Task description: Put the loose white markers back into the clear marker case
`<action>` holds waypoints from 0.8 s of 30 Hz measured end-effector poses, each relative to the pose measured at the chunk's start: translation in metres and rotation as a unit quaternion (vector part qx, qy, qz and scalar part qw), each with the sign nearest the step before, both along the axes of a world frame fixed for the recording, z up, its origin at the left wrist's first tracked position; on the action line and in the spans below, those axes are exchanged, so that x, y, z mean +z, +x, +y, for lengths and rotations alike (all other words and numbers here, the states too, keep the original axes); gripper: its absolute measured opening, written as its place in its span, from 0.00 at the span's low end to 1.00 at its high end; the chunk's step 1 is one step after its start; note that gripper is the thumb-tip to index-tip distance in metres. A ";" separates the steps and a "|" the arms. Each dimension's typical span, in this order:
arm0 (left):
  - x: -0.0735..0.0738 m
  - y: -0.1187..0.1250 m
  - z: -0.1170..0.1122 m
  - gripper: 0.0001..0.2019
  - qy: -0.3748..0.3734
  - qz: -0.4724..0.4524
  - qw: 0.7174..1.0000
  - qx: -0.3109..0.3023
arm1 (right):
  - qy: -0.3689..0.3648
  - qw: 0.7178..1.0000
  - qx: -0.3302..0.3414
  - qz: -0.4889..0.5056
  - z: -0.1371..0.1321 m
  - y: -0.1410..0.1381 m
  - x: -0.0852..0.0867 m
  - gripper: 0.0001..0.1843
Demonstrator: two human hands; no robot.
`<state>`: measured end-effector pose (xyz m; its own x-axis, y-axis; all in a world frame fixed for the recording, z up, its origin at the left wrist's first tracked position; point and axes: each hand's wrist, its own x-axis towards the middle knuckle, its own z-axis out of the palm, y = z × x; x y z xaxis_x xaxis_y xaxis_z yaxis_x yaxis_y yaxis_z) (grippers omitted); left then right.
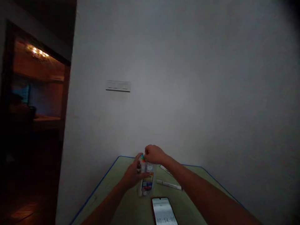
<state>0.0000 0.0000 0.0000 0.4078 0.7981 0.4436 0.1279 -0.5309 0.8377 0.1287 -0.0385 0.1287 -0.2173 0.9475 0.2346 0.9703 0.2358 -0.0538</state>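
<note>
A clear plastic pack (147, 181) with a dark, colourful label is on the small table. My left hand (134, 173) grips its left side, with the thumb lying across the front. At the pack's top, small green and orange pieces (142, 158) show between my two hands. My right hand (154, 153) is closed in a pinch right beside these pieces. Whatever its fingertips hold is hidden and too small to tell.
Right of the pack lies a white marker-like pen (169, 184). Another white stick-shaped thing (166, 170) is partly behind my right forearm. A phone (164, 211) showing a timer lies nearest me. The blue-edged table (105, 190) meets a wall with a switch plate (118, 86).
</note>
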 end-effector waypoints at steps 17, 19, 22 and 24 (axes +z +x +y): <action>0.006 0.013 -0.012 0.45 -0.016 -0.017 1.000 -0.016 | -0.035 0.999 0.038 0.006 -0.012 0.021 0.006 0.13; 0.006 0.013 -0.012 0.45 -0.017 -0.020 0.999 -0.019 | -0.020 0.999 0.039 0.014 -0.011 0.020 0.004 0.13; 0.006 0.013 -0.012 0.45 -0.027 -0.027 0.999 -0.025 | -0.013 0.999 0.043 0.027 -0.009 0.019 0.003 0.13; 0.008 0.013 -0.014 0.45 -0.034 -0.035 0.998 -0.028 | -0.016 0.998 0.046 0.028 -0.008 0.020 0.002 0.12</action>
<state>0.0131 -0.0136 0.0077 0.4232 0.8035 0.4188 0.0393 -0.4780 0.8775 0.1486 -0.0464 0.1307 -0.2910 0.9316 0.2180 0.9400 0.3208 -0.1161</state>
